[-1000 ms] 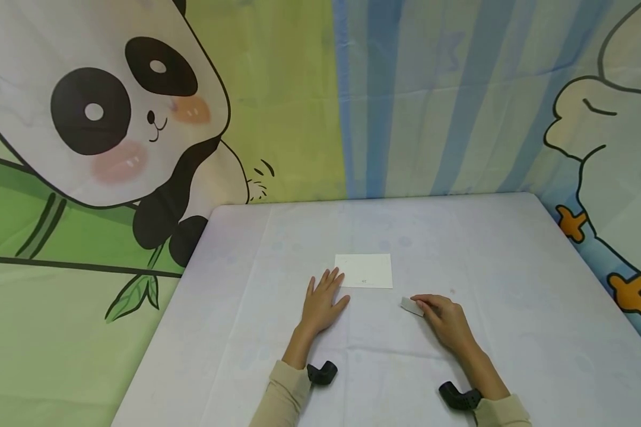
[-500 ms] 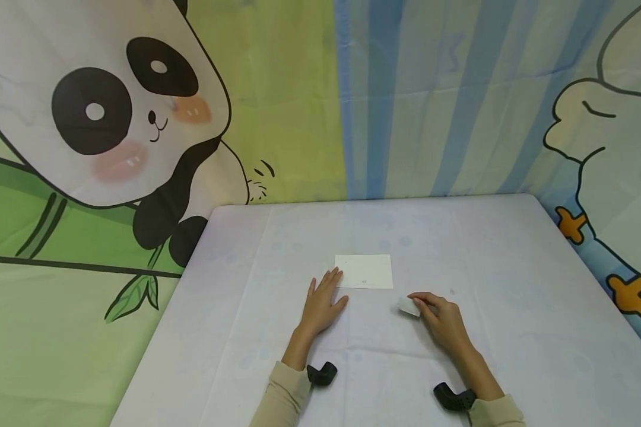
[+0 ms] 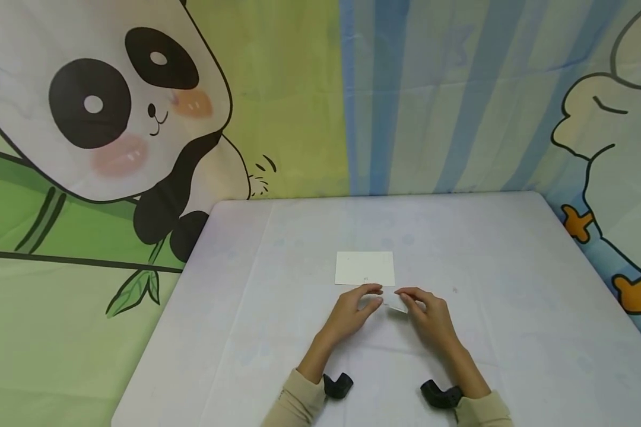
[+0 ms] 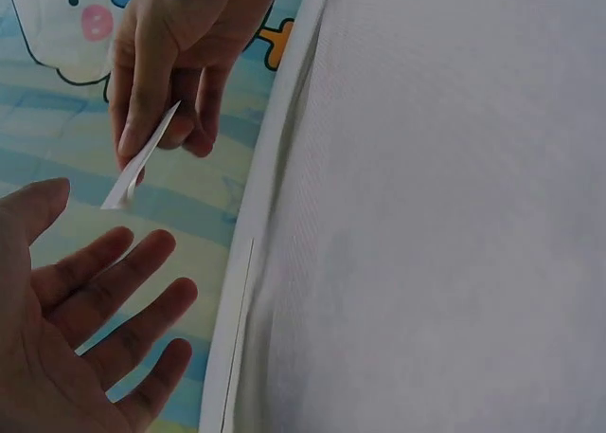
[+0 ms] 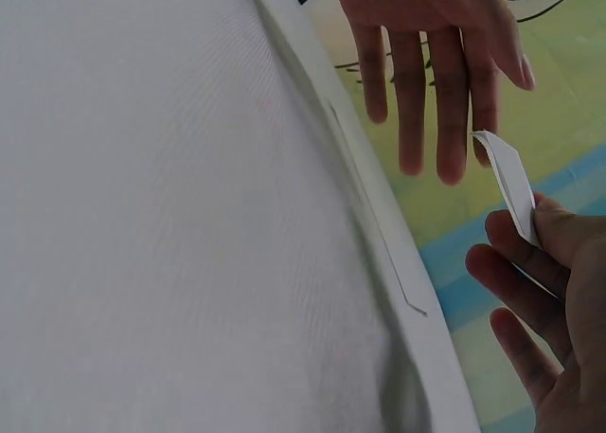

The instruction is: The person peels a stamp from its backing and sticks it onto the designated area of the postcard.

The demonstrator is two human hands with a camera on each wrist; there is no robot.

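Observation:
My right hand (image 3: pixel 432 317) pinches a small folded slip of white paper (image 3: pixel 396 304) between thumb and fingertips, just over the table in the head view. Seen edge-on in the left wrist view, the slip (image 4: pixel 142 166) shows two thin layers slightly parted at one end. My left hand (image 3: pixel 347 313) comes up to the slip's other side, thumb and fingers spread apart. A gap between the left fingertips (image 4: pixel 159 248) and the paper shows in the left wrist view. Just beyond both hands a white rectangular card (image 3: pixel 364 267) lies flat, with a small faint mark near its front edge.
A white cloth covers the table (image 3: pixel 278 249), with light creases in it. Behind it hangs a printed backdrop (image 3: pixel 288 101) with a panda and stripes. Black wrist devices (image 3: pixel 338 386) sit at both beige sleeves (image 3: pixel 301 397).
The left hand has left the card's left corner and moved right and nearer, toward the slip. The right hand has shifted slightly left with the slip. The card lies in place.

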